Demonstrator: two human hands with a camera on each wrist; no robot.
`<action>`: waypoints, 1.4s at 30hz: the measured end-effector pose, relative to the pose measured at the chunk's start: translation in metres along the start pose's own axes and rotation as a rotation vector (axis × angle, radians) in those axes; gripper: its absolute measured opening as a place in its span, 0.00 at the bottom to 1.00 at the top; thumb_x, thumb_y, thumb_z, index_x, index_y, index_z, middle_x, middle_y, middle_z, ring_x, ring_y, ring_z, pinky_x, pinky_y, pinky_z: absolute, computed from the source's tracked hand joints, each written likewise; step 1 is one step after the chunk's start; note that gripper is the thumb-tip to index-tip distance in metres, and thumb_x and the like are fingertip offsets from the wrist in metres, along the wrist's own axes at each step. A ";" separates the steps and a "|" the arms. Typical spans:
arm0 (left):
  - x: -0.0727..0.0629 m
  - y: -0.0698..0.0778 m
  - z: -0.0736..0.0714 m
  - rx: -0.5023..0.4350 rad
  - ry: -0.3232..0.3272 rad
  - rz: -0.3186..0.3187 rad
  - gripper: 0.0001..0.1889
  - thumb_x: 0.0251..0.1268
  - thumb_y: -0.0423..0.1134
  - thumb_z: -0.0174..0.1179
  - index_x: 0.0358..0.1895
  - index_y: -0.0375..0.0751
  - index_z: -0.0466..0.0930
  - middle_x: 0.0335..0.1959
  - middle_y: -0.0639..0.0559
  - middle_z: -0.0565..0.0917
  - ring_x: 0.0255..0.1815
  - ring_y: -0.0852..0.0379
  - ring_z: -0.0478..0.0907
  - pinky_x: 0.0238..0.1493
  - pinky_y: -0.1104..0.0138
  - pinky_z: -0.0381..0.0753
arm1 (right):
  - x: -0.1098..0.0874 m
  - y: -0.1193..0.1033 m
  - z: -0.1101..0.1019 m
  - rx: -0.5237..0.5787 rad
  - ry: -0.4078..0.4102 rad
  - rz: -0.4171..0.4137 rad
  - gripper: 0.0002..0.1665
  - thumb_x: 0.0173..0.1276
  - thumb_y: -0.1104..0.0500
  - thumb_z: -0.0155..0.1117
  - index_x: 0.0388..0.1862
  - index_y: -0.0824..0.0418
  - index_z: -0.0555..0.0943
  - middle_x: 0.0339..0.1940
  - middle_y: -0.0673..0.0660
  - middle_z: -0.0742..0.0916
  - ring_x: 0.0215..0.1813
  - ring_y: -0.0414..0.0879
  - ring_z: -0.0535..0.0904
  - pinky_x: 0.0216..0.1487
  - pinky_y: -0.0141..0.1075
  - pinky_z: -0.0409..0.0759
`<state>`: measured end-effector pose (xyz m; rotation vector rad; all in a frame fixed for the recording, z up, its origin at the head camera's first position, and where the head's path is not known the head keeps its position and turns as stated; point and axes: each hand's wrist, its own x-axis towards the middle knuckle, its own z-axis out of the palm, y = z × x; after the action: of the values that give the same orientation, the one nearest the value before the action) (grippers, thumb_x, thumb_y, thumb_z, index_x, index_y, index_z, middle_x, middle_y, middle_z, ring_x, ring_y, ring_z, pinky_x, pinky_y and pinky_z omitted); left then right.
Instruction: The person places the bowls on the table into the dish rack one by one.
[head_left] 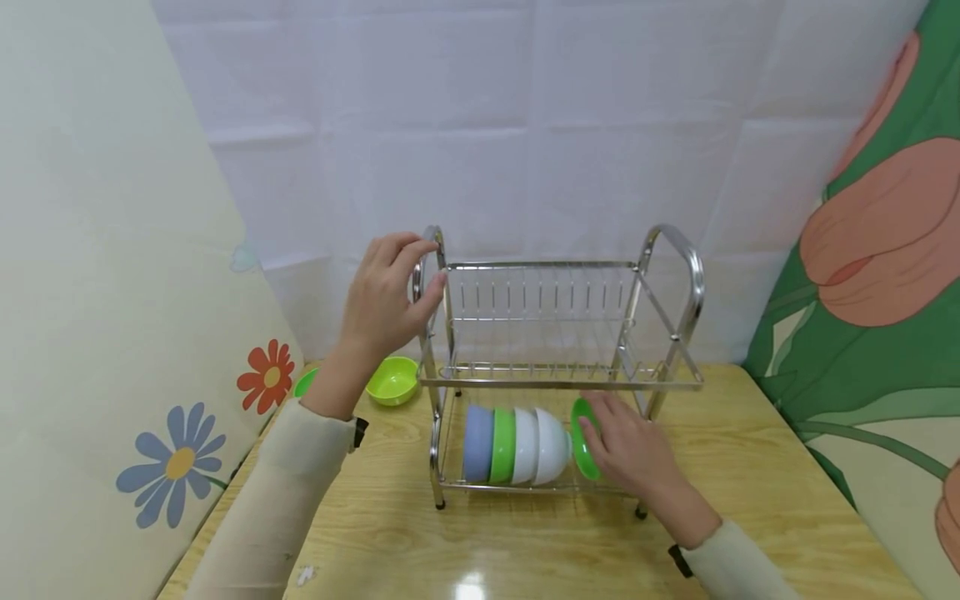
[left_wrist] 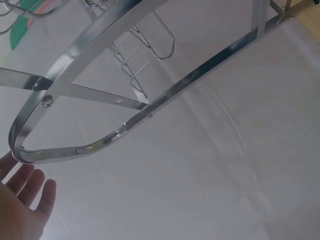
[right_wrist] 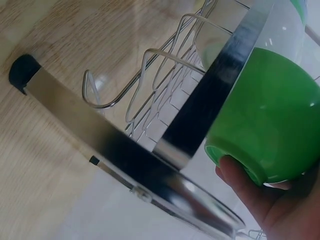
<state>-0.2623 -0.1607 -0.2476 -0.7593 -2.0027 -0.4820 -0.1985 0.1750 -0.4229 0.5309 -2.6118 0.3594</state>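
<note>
My right hand (head_left: 633, 446) grips a green bowl (head_left: 582, 450) at the right end of the lower shelf of a two-tier metal dish rack (head_left: 555, 385). In the right wrist view the thumb presses near the foot of this bowl (right_wrist: 275, 115), which is tilted on its side. Left of it, a row of bowls stands on edge: a blue bowl (head_left: 477, 443), another green bowl (head_left: 502, 446) and two white bowls (head_left: 552, 448). My left hand (head_left: 386, 292) is at the rack's upper left handle, its fingers loosely extended beside the curved rail (left_wrist: 55, 155).
On the table (head_left: 375, 517), left of the rack, sits a lime-green bowl (head_left: 393, 382). Another green bowl (head_left: 305, 382) is partly hidden by my left forearm. A white cloth (head_left: 480, 133) hangs behind the rack, and patterned panels stand on both sides.
</note>
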 end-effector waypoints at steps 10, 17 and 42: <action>0.008 -0.001 0.007 0.002 -0.077 -0.135 0.22 0.69 0.49 0.57 0.58 0.37 0.80 0.57 0.41 0.77 0.58 0.44 0.71 0.53 0.54 0.76 | 0.006 -0.006 0.009 -0.009 -0.037 -0.002 0.26 0.76 0.49 0.54 0.66 0.62 0.74 0.60 0.63 0.84 0.56 0.60 0.83 0.43 0.53 0.86; 0.014 0.003 0.011 0.023 -0.130 -0.205 0.23 0.71 0.50 0.56 0.60 0.37 0.77 0.60 0.42 0.76 0.61 0.44 0.71 0.61 0.54 0.74 | 0.010 -0.008 0.015 -0.021 -0.092 0.018 0.28 0.78 0.46 0.51 0.68 0.61 0.74 0.61 0.64 0.83 0.57 0.61 0.82 0.49 0.56 0.84; 0.021 0.010 0.021 0.126 -0.270 -0.326 0.31 0.74 0.55 0.49 0.71 0.37 0.68 0.75 0.42 0.68 0.75 0.44 0.66 0.72 0.52 0.70 | 0.020 -0.020 0.034 0.006 -0.227 0.093 0.30 0.81 0.37 0.36 0.63 0.54 0.75 0.49 0.57 0.85 0.41 0.49 0.82 0.29 0.39 0.78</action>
<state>-0.2771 -0.1342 -0.2397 -0.4372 -2.4014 -0.4521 -0.2196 0.1394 -0.4399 0.4776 -2.8624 0.3544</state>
